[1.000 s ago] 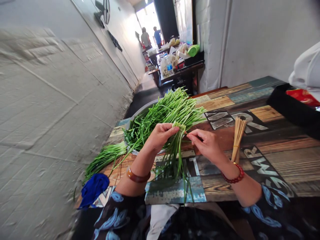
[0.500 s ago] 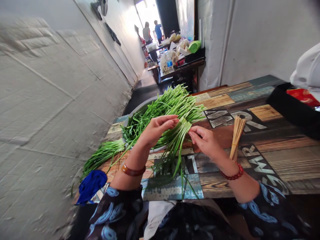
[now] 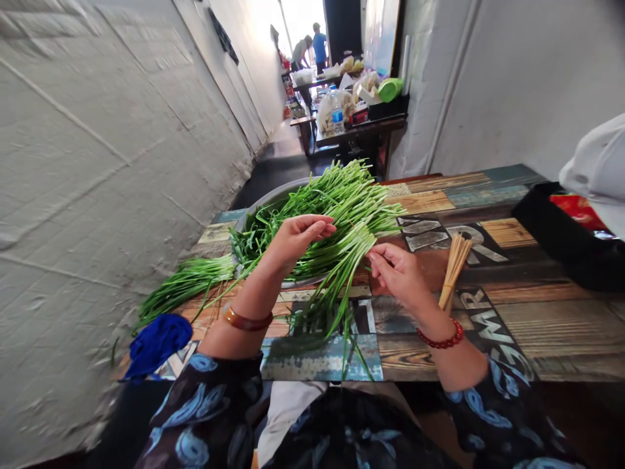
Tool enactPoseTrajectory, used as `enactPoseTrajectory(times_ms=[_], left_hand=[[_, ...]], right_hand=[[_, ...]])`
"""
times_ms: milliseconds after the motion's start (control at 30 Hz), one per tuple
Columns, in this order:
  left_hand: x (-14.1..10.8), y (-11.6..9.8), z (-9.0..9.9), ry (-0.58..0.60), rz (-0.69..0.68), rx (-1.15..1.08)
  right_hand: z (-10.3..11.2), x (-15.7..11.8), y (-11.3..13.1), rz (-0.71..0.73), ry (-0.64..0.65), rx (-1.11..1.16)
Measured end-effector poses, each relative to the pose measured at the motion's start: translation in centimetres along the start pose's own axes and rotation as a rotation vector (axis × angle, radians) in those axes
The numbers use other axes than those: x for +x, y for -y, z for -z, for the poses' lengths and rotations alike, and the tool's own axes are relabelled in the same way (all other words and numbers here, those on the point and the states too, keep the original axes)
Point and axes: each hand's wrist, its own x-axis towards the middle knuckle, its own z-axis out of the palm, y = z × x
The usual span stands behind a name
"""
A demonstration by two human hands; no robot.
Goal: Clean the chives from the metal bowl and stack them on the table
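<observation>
My right hand (image 3: 394,268) is closed in a pinch at the pale cut ends of a flat row of garlic chives (image 3: 344,277). Their green leaves hang down towards the table's front edge. Whether a thin stick runs through the stems is hidden by the fingers. My left hand (image 3: 303,236) hovers over the heaped chives (image 3: 336,195), its fingers stretched and thumb alongside, with nothing visible in it. That heap fills a metal basin (image 3: 276,192), pale ends pointing right. A bundle of thin bamboo skewers (image 3: 455,266) lies right of my right hand.
On the wood-patterned table (image 3: 547,319), more chives (image 3: 183,286) lie at the left, with a blue cloth (image 3: 159,345) in front. A black box (image 3: 551,234) stands at the right. Further off, a second table holds a water bottle (image 3: 336,112) and bags. Two people (image 3: 319,49) are near the doorway.
My left hand has drawn back slightly left from the row of chives. My right hand keeps its pinch. The view has shifted a little, and one distant person now bends over.
</observation>
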Motion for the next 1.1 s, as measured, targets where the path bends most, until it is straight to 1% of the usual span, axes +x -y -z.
enactPoseTrajectory(times_ms=[133,200,300,433,533,600,767,900,1000,1100], left_hand=[[0.1,0.2,0.7,-0.032,-0.022,0.081],[0.4,0.6,0.8,-0.036,-0.048,0.147],[1.3,1.4,0.3,-0.034,-0.096,0.306],[2.8,2.3,-0.9,-0.017,-0.18,0.538],[3.5,2.3,-1.6,-0.012,-0.232,0.682],[3.8,2.0,-1.7,-0.003,-0.254,0.762],[4.8,0.9,-1.0,-0.051,-0.228,0.888],[5.5,0.3,-1.4,0.021,-0.183,1.005],[5.3,0.1,-2.1,0.059,-0.162,1.135],[4.9,0.3,-2.2,0.07,-0.175,1.211]], right_hand=[[0.1,0.0,0.1,-0.01,-0.007,0.007],[0.2,-0.1,0.1,-0.01,-0.011,0.001],[0.5,-0.3,-0.1,-0.011,-0.033,-0.035],[0.8,-0.5,-0.4,-0.02,-0.068,-0.069],[0.8,-0.5,-0.4,-0.016,-0.067,-0.074],[0.7,-0.6,-0.3,-0.02,-0.076,-0.084],[0.6,-0.5,-0.3,-0.026,-0.085,-0.094],[0.7,-0.4,-0.5,-0.027,-0.088,-0.093],[0.7,-0.5,-0.6,-0.028,-0.078,-0.099],[0.7,-0.5,-0.6,-0.02,-0.067,-0.096]])
